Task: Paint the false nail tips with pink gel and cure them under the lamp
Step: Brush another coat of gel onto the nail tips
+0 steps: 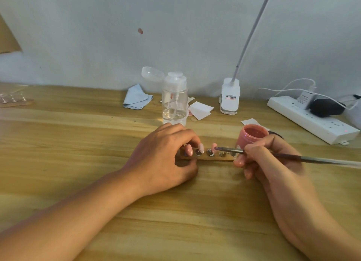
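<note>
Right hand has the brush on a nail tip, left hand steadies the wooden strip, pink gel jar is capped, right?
Not quite: the head view shows the pink gel jar open, no cap on it. The rest holds: the right hand puts the brush to a nail tip and the left hand steadies the wooden strip.

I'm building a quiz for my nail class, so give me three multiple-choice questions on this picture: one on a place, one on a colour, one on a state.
1. Where is the gel jar? A far left; B just behind the right hand; C at the near edge.
2. What colour is the folded cloth? A light blue; B red; C black.
3. The gel jar is: A open; B lidded; C tipped over.
Answers: B, it stands just past the right hand's knuckles; A, the cloth is pale blue; A, the pink gel surface shows.
</note>
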